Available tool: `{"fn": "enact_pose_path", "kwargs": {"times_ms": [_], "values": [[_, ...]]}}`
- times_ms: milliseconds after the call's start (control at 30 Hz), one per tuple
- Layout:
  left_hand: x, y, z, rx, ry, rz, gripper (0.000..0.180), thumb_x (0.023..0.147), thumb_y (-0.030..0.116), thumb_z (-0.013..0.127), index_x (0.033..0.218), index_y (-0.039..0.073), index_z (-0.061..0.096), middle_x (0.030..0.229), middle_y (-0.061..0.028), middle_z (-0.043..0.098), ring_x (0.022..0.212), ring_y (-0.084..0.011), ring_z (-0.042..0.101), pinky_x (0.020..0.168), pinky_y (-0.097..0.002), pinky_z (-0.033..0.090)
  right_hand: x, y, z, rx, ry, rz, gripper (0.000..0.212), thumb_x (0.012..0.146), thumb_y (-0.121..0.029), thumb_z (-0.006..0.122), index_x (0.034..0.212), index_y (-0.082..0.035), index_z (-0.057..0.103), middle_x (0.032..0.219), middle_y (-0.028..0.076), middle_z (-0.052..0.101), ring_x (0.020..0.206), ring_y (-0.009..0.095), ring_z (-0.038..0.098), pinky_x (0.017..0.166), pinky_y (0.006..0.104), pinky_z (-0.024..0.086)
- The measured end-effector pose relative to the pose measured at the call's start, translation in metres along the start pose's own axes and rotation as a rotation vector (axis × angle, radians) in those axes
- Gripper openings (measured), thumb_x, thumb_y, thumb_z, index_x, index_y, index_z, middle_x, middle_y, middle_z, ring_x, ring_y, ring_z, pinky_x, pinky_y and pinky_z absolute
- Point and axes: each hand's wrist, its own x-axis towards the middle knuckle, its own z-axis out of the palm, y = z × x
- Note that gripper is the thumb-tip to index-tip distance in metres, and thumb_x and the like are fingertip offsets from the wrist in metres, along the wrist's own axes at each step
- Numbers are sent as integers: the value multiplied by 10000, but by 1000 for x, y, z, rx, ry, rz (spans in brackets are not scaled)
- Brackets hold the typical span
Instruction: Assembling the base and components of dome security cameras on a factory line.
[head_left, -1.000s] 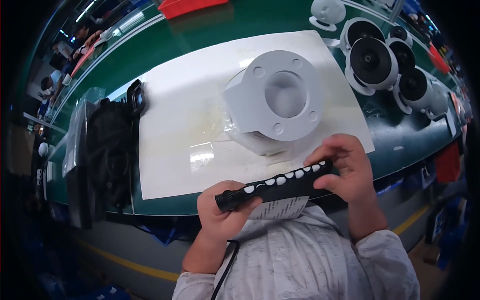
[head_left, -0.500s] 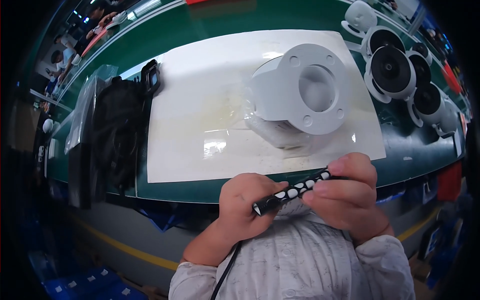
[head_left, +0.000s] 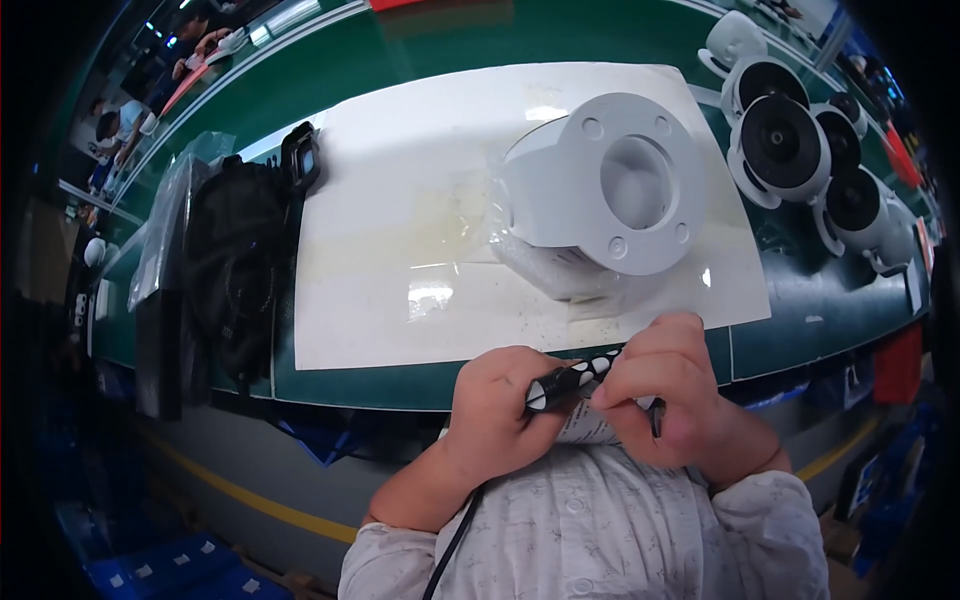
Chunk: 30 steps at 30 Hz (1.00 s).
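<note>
My left hand [head_left: 505, 410] is closed round one end of a slim black, tube-like piece with white oval spots [head_left: 582, 376], held in front of my chest. My right hand [head_left: 665, 390] has its fingers pinched at the other end, which they cover. A small dark part [head_left: 656, 417] shows between the right fingers; what it is I cannot make out. A piece of printed white paper [head_left: 590, 427] shows below and between the hands. Beyond them, a white camera-like housing with a round flanged base [head_left: 645, 245] lies on its side on clear plastic wrap, touched by neither hand.
A white sheet [head_left: 380, 220] covers part of the green table [head_left: 330, 385]. Black bags and a plastic-wrapped bundle [head_left: 235, 260] lie at left. Several white cameras with black round fronts [head_left: 785, 140] stand at right. A black cord [head_left: 455, 540] hangs by my left sleeve. People work far left.
My right hand has moved left along the spotted piece, covering more of it, and its fingers have curled in. My left hand has shifted slightly right.
</note>
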Motion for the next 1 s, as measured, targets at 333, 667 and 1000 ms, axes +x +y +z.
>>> {"fn": "enact_pose_path", "kwargs": {"times_ms": [333,667,1000], "values": [[6,3,3,85,-60,112,275,553,40,632,819,49,561,644,-84,540,552,-253,529,491,-319,411,19,-5,-13,463,0,352,378,678,23,624,992,-12,417,950,108,461,810,209,529,724,308,431],[11,6,2,123,-93,129,253,532,52,628,769,50,540,639,-75,532,553,-241,521,489,-320,402,37,0,-27,434,-125,287,349,680,70,592,985,-42,463,986,121,486,852,204,524,690,259,427],[28,9,-4,76,-104,136,231,553,38,612,780,43,570,642,-70,541,532,-236,525,481,-314,410,46,9,-38,749,-244,250,250,789,-115,561,1034,-74,525,934,75,514,780,172,489,695,244,393]]}}
